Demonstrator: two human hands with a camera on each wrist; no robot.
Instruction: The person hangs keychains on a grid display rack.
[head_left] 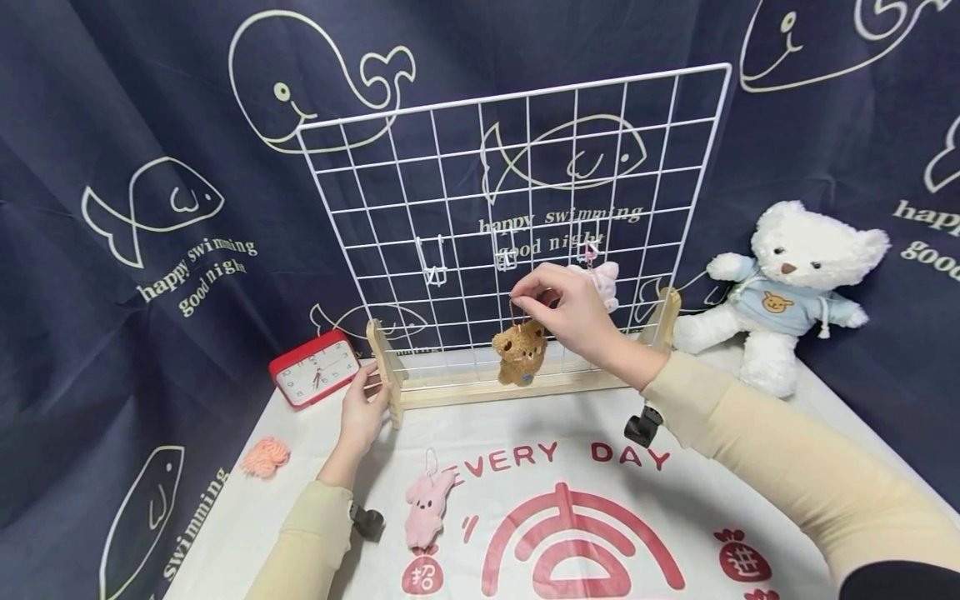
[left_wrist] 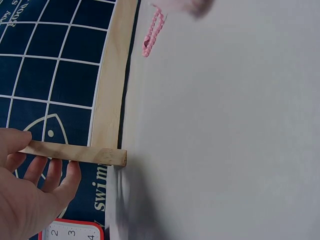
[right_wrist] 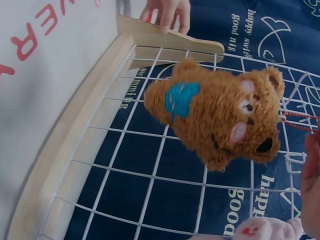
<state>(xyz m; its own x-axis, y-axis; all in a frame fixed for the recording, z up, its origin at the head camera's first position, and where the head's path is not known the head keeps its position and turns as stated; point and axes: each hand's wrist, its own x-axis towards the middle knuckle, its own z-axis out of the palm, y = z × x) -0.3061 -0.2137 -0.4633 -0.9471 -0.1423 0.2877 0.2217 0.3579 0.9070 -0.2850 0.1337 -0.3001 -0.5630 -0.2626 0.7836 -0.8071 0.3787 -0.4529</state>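
Note:
My right hand (head_left: 572, 310) pinches the thin beaded loop (right_wrist: 300, 120) of a brown bear plush keychain (head_left: 521, 353). The bear hangs in front of the white wire grid (head_left: 457, 200), just below the middle hook (head_left: 507, 260). In the right wrist view its blue patch (right_wrist: 182, 99) and pink cheeks show. With thumb and fingers on opposite sides, my left hand (head_left: 364, 410) grips the wooden side foot (left_wrist: 75, 152) of the grid's stand. A pink-and-white plush keychain (head_left: 606, 285) hangs from the right hook (head_left: 589, 248), partly behind my right hand. Another hook (head_left: 435, 273) at left carries nothing.
A pink rabbit plush keychain (head_left: 427, 510) lies on the white tablecloth (head_left: 585, 425). Left of the stand are a red-framed clock (head_left: 315, 368) and a peach yarn-like bundle (head_left: 266, 457). At right sits a white teddy bear (head_left: 787, 292) in a blue top.

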